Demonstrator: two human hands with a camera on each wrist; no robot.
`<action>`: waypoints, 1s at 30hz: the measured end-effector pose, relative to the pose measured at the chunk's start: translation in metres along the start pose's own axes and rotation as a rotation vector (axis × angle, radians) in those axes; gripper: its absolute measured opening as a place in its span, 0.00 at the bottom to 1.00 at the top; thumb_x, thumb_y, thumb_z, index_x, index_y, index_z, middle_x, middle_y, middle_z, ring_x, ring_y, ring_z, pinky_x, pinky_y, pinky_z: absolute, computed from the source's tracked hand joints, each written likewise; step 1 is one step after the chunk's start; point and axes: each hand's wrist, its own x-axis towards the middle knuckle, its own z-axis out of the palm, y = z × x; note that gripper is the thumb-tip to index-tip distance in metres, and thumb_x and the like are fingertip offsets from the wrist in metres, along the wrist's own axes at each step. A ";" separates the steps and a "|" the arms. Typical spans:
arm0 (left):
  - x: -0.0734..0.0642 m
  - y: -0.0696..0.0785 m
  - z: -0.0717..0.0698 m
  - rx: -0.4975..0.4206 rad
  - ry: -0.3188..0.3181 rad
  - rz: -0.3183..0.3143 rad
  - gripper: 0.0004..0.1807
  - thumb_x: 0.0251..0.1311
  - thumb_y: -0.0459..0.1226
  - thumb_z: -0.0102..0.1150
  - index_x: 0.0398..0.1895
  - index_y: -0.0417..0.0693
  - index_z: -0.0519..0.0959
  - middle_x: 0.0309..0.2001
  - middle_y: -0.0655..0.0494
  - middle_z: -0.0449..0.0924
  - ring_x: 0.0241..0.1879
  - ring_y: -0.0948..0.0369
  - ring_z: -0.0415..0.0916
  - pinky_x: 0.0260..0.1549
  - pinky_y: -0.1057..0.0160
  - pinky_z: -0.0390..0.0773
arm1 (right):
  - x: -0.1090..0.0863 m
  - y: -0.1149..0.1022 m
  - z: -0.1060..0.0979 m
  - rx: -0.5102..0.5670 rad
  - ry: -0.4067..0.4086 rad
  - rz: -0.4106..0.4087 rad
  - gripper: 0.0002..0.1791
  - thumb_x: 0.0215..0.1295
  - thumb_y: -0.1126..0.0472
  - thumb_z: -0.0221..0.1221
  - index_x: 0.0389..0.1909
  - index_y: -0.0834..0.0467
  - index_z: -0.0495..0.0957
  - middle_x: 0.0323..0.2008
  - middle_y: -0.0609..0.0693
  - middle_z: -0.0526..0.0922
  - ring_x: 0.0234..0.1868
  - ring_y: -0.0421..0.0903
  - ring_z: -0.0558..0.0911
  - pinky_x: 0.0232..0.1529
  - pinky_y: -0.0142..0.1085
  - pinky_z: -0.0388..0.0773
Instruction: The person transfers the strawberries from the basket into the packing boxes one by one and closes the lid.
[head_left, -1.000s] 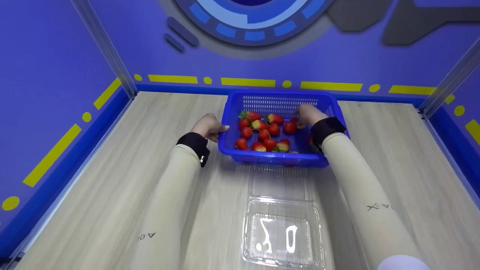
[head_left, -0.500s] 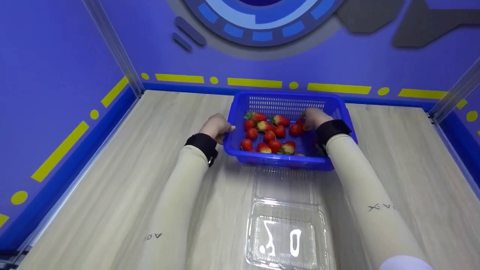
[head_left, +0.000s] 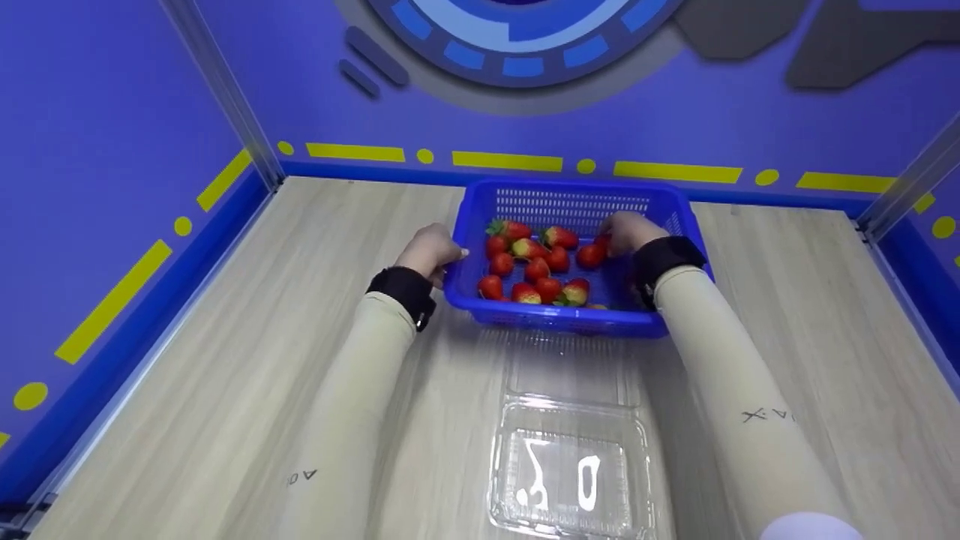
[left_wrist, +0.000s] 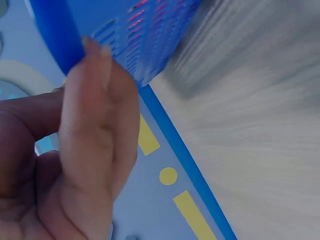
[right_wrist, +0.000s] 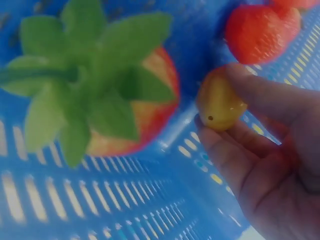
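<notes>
- Where my right hand (right_wrist: 280,150) reaches into the right side of the blue basket (head_left: 555,313), it pinches a yellowish fruit (right_wrist: 220,100), a strawberry I think, thumb and fingers parted only by its width.
- Too hard a squeeze could bruise it, I judge; too light, and its smooth skin could slip.
- Near it inside the basket is a leafy strawberry (right_wrist: 155,115), which a careless sweep of my wrist might knock.
- Red strawberries (head_left: 536,270) lie loose across the basket's middle and left, and could roll if it tipped.
- At the basket's left rim, my left hand (head_left: 429,251) grips the edge, fingers curled; an uneven pull could tilt everything.
- On my side of the basket lies a clear container (head_left: 574,480); dragging the basket nearer might shove it.
</notes>
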 end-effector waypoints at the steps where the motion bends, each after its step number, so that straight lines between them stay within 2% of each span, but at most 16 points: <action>1: -0.001 -0.001 0.000 -0.019 -0.012 -0.001 0.18 0.72 0.34 0.57 0.54 0.26 0.77 0.26 0.47 0.75 0.09 0.61 0.72 0.08 0.68 0.76 | -0.001 0.000 0.000 -0.004 0.009 -0.001 0.27 0.56 0.75 0.59 0.61 0.69 0.77 0.60 0.70 0.79 0.55 0.61 0.75 0.65 0.53 0.75; 6: -0.002 -0.007 0.000 -0.072 -0.067 0.019 0.17 0.72 0.34 0.56 0.54 0.24 0.74 0.27 0.48 0.75 0.07 0.63 0.73 0.10 0.69 0.78 | -0.009 0.002 -0.004 -0.009 0.025 -0.005 0.26 0.58 0.74 0.60 0.61 0.71 0.77 0.59 0.71 0.79 0.57 0.64 0.76 0.67 0.54 0.74; 9: -0.001 -0.010 0.001 -0.034 -0.068 0.054 0.14 0.72 0.34 0.55 0.48 0.27 0.75 0.23 0.50 0.73 0.07 0.65 0.73 0.10 0.70 0.78 | -0.014 0.001 -0.011 -0.030 0.045 -0.018 0.27 0.57 0.73 0.61 0.61 0.72 0.76 0.60 0.73 0.79 0.62 0.67 0.76 0.70 0.56 0.72; 12: -0.001 -0.012 0.001 0.026 -0.037 0.088 0.14 0.71 0.37 0.54 0.44 0.30 0.75 0.26 0.50 0.75 0.10 0.64 0.74 0.14 0.68 0.81 | -0.019 -0.001 -0.021 -0.034 0.076 -0.045 0.28 0.56 0.74 0.61 0.61 0.73 0.75 0.60 0.73 0.78 0.64 0.68 0.75 0.71 0.57 0.71; 14: -0.002 -0.013 -0.001 0.081 -0.007 0.115 0.17 0.73 0.40 0.54 0.46 0.30 0.77 0.33 0.44 0.80 0.19 0.60 0.79 0.24 0.63 0.86 | -0.023 -0.004 -0.028 -0.031 0.103 -0.075 0.28 0.56 0.74 0.61 0.60 0.73 0.76 0.60 0.73 0.79 0.62 0.69 0.76 0.70 0.57 0.72; 16: -0.004 -0.012 -0.003 0.143 0.035 0.152 0.24 0.74 0.44 0.52 0.54 0.28 0.77 0.45 0.37 0.84 0.35 0.53 0.85 0.41 0.57 0.88 | -0.028 -0.007 -0.035 -0.024 0.123 -0.102 0.28 0.56 0.74 0.62 0.61 0.73 0.75 0.60 0.74 0.78 0.62 0.69 0.76 0.70 0.57 0.72; 17: -0.005 -0.011 -0.005 0.165 0.056 0.172 0.27 0.75 0.45 0.51 0.59 0.27 0.75 0.52 0.34 0.83 0.44 0.49 0.85 0.50 0.54 0.87 | -0.031 -0.008 -0.039 -0.024 0.135 -0.117 0.28 0.56 0.74 0.62 0.61 0.73 0.75 0.60 0.74 0.78 0.61 0.69 0.77 0.69 0.57 0.72; 19: -0.009 -0.008 -0.008 0.195 0.094 0.213 0.32 0.76 0.47 0.50 0.68 0.27 0.69 0.65 0.32 0.77 0.62 0.45 0.79 0.65 0.51 0.79 | -0.039 -0.009 -0.047 -0.026 0.156 -0.145 0.28 0.57 0.73 0.62 0.61 0.73 0.75 0.59 0.74 0.78 0.61 0.70 0.77 0.68 0.58 0.73; 20: -0.012 -0.006 -0.010 0.198 0.113 0.240 0.33 0.76 0.47 0.50 0.71 0.27 0.66 0.68 0.32 0.74 0.68 0.43 0.74 0.70 0.50 0.75 | -0.044 -0.009 -0.050 -0.026 0.164 -0.155 0.27 0.57 0.73 0.62 0.61 0.73 0.75 0.59 0.74 0.78 0.61 0.70 0.77 0.68 0.58 0.73; 22: -0.019 -0.003 -0.014 0.181 0.143 0.295 0.34 0.76 0.45 0.51 0.74 0.29 0.62 0.71 0.33 0.71 0.72 0.42 0.70 0.72 0.48 0.71 | -0.055 -0.011 -0.055 -0.028 0.184 -0.178 0.27 0.58 0.73 0.62 0.61 0.73 0.75 0.59 0.75 0.78 0.60 0.70 0.77 0.67 0.59 0.73; 26: -0.046 0.003 -0.021 0.133 0.172 0.436 0.30 0.75 0.42 0.53 0.73 0.33 0.66 0.65 0.34 0.77 0.65 0.43 0.77 0.66 0.48 0.77 | -0.085 -0.015 -0.063 -0.007 0.217 -0.229 0.27 0.63 0.71 0.63 0.64 0.71 0.73 0.60 0.74 0.78 0.58 0.69 0.77 0.65 0.61 0.74; 30: -0.083 0.002 -0.019 0.091 0.136 0.537 0.26 0.73 0.39 0.56 0.69 0.34 0.72 0.60 0.36 0.82 0.60 0.44 0.81 0.62 0.49 0.81 | -0.123 -0.024 -0.066 0.006 0.251 -0.287 0.27 0.67 0.69 0.64 0.66 0.67 0.73 0.59 0.71 0.80 0.56 0.66 0.79 0.60 0.60 0.76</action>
